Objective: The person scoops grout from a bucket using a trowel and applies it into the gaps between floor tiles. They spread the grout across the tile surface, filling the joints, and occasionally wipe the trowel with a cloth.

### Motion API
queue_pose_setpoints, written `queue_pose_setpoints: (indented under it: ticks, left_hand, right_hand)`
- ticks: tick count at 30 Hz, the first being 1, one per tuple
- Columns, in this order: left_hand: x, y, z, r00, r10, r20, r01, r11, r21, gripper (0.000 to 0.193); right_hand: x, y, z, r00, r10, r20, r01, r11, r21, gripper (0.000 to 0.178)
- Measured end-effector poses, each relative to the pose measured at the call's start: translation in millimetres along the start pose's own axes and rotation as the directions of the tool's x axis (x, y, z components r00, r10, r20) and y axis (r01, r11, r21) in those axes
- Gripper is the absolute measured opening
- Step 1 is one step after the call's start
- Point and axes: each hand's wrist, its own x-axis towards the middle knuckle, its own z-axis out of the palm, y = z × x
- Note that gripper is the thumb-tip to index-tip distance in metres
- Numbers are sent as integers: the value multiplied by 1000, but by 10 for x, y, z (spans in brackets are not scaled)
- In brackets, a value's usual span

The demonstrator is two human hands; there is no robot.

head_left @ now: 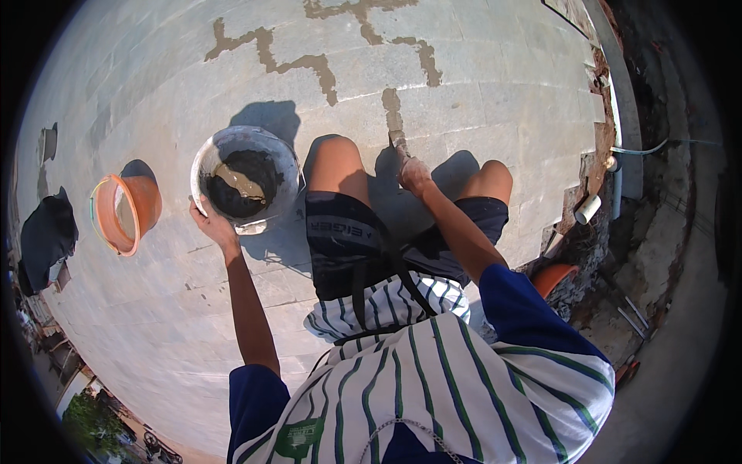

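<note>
My left hand [214,226] grips the near left rim of a pale, mortar-smeared bucket [202,153]. Wet grey mortar [267,172] lies inside it, with a lighter watery patch in the middle. In front of my knees, my right hand [416,175] is closed round a small trowel [397,140], its handle mostly hidden by the fingers. The blade touches the lower end of a damp mortar strip [393,108] along a joint between the grey paving slabs [495,100]. Further ahead, more dark mortar lines [309,63] follow the joints in steps.
An orange bucket [148,203] leans on its side to the left, with a dark cloth-like heap [48,240] beyond it. On the right the paving ends in a jagged edge beside rubble, a white pipe piece [588,209] and a thin hose [643,151]. Part of an orange container [553,278] shows near my right elbow.
</note>
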Motion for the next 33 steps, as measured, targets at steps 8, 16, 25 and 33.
queue_pose_setpoints:
  ticks: [8, 16, 25, 33]
  left_hand:
    - [-28, -87, 107, 998, 53, -15, -53, 998, 40, 40]
    - [95, -208, 27, 995, 103, -9, -101, 987, 123, 42]
    - [-8, 5, 170, 997, 69, 21, -70, 996, 58, 36]
    - [-3, -88, 36, 995, 99, -26, -96, 990, 102, 39]
  right_hand:
    - [81, 241, -426, 998, -59, 10, 59, 998, -13, 63]
    - [752, -209, -1010, 992, -10, -129, 12, 1000, 15, 48]
    - [673, -172, -855, 999, -40, -20, 37, 991, -129, 36]
    - [-60, -70, -925, 900, -277, 337, 307, 951, -40, 45]
